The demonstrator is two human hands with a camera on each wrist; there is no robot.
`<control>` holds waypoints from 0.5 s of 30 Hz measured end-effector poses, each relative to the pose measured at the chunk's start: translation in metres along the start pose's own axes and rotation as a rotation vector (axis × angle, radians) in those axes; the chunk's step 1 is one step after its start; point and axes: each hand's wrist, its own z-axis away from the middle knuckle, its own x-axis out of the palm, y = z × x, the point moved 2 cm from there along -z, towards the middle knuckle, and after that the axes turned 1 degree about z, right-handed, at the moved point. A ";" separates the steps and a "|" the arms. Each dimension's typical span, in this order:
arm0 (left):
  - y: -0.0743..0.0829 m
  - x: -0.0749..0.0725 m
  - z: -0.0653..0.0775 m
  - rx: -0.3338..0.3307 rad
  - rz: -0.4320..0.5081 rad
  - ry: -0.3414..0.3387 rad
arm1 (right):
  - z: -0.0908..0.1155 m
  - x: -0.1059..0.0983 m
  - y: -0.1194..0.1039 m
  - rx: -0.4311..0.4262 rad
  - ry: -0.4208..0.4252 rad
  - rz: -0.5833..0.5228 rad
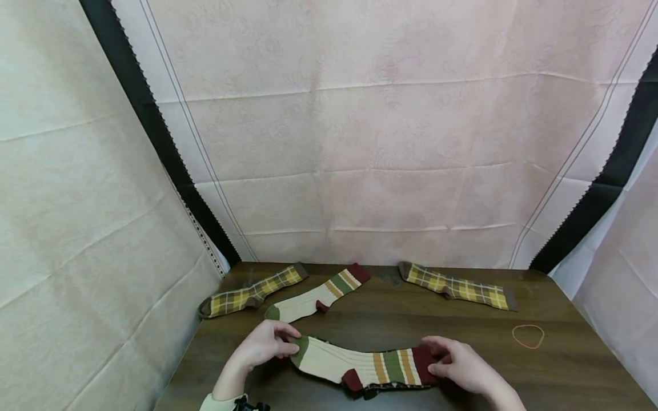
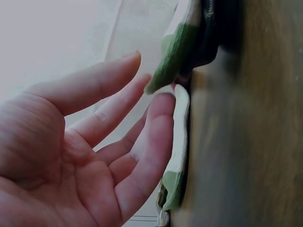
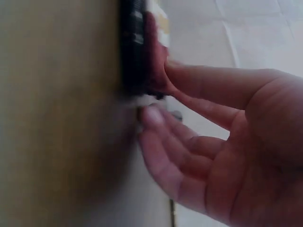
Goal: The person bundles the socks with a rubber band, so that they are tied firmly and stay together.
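Note:
A cream sock [image 1: 336,361] with green toe, maroon heel and cuff, and green and mustard stripes lies on top of a dark patterned sock [image 1: 396,386], mostly hidden beneath it. At the toe end is my left hand [image 1: 269,345]. Its fingertips are right at the green toe [image 2: 173,56], with thumb and fingers apart in the left wrist view. My right hand [image 1: 457,365] pinches the maroon cuff [image 3: 155,61] with thumb and index finger, the other fingers loosely bent below. Behind lies a matching cream sock [image 1: 300,305].
Yellow-and-brown plaid socks lie at the back left [image 1: 254,294] and back right [image 1: 457,286] of the dark wooden table [image 1: 581,365]. A thin rubber band [image 1: 528,337] rests on the right side. Pale cloth curtains [image 1: 385,142] enclose the back and sides.

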 end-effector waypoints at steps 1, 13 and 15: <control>0.000 -0.001 0.000 0.000 0.002 0.019 | -0.002 -0.003 -0.002 -0.005 0.008 0.021; -0.012 -0.032 -0.013 -0.034 -0.001 0.285 | -0.093 -0.013 -0.054 -0.146 -0.106 0.128; -0.016 -0.038 -0.017 -0.051 -0.005 0.334 | -0.115 -0.010 -0.057 -0.127 -0.114 0.095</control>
